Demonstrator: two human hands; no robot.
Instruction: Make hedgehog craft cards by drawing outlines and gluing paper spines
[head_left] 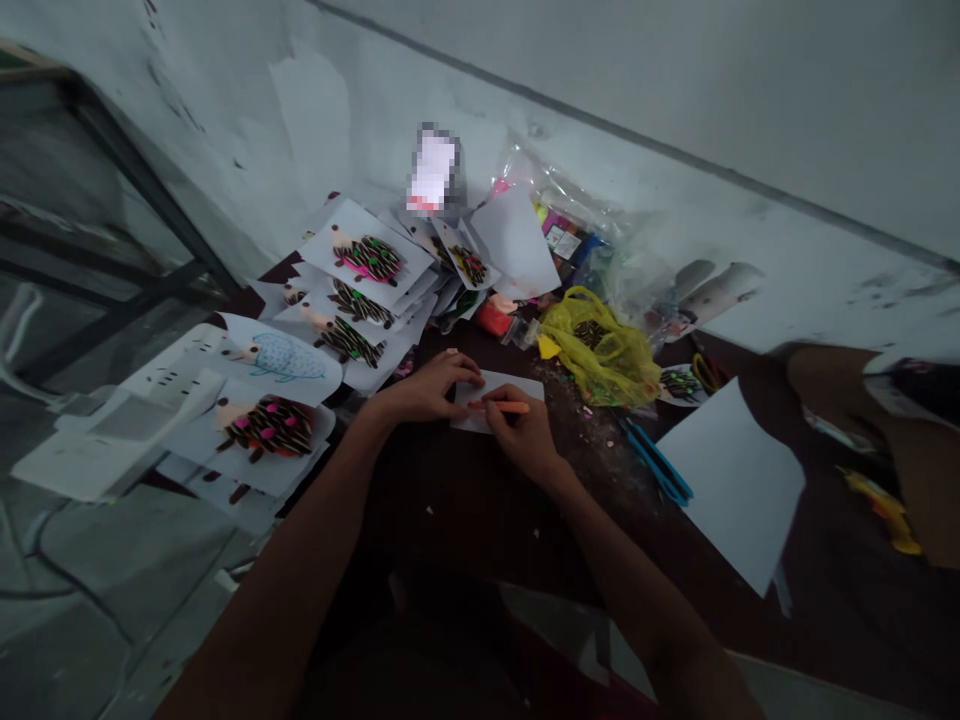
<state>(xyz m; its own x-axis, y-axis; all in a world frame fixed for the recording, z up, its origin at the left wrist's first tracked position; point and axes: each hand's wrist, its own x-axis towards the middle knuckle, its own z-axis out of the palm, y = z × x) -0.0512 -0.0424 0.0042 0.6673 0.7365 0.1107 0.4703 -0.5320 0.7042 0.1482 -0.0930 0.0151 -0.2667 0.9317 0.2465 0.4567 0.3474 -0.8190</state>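
A small white sheet of paper point(525, 385) lies on the dark table in front of me. My left hand point(439, 388) rests across the paper's left edge, fingers extended and lying on it. Between the pinched fingers of my right hand point(521, 430) is an orange pen point(511, 407), its tip end low over the left part of the sheet. Whether the tip touches the paper, or any mark is on it, is too small to tell.
Left are stacked sheets with hedgehog pictures point(367, 255) and a white chair point(90, 450). Behind lie a yellow plastic bag point(600, 345), clear plastic packaging point(630, 260) and a lit phone point(433, 170) by the wall. Blue-handled scissors point(660, 465) and a larger white sheet point(731, 480) lie right.
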